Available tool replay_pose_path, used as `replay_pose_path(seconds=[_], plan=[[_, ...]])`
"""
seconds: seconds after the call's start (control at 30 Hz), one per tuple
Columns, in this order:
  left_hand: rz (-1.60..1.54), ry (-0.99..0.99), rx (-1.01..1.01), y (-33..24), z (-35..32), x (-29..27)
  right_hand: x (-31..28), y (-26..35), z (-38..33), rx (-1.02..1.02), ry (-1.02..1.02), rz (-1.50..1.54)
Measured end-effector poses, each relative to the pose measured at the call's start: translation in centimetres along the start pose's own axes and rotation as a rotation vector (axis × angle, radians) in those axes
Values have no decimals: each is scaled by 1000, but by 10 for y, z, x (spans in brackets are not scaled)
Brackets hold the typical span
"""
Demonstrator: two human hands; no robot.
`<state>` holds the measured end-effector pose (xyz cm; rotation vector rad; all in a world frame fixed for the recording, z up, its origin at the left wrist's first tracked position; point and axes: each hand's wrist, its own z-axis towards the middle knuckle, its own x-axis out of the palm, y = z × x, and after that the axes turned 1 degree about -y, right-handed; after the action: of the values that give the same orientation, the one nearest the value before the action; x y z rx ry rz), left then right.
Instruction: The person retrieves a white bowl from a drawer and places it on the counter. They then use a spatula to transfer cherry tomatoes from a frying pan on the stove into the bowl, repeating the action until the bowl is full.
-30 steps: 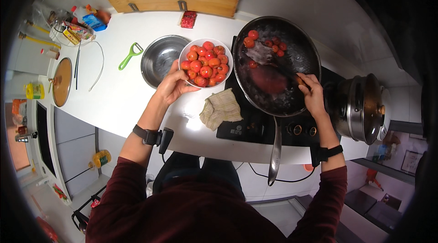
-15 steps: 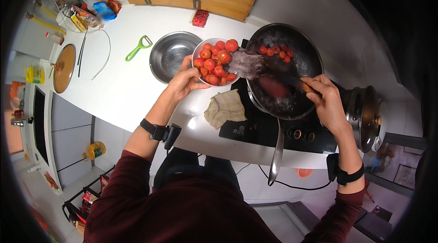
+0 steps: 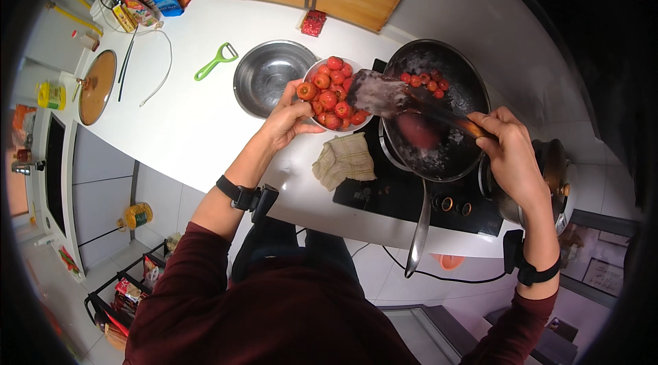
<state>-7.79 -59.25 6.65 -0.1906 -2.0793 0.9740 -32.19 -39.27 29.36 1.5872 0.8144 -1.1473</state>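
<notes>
On the white worktop (image 3: 185,125), beside the black hob (image 3: 404,193), the left hand (image 3: 288,118) grips the rim of a white bowl (image 3: 334,94) full of red tomatoes (image 3: 329,87). The bowl sits between an empty steel bowl (image 3: 271,77) and the dark pan (image 3: 439,108). The right hand (image 3: 510,152) is closed around the handle of a wooden spatula (image 3: 397,98), and its wide blade reaches over the edge of the tomato bowl. Some tomatoes already lie at the far side of the pan. A folded cloth (image 3: 345,159) lies just below the bowl. A green peeler (image 3: 214,62) rests further left, well apart.
</notes>
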Motion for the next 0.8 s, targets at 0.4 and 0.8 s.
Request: replay_pose_path(seconds=[0.4,0.8], plan=[[20,-28,-21,-4,-4,-1,24,-79,-45,222,-128,69],[51,-62,-45,1,-2,-1,82,-131,-21,136,-96,-276]])
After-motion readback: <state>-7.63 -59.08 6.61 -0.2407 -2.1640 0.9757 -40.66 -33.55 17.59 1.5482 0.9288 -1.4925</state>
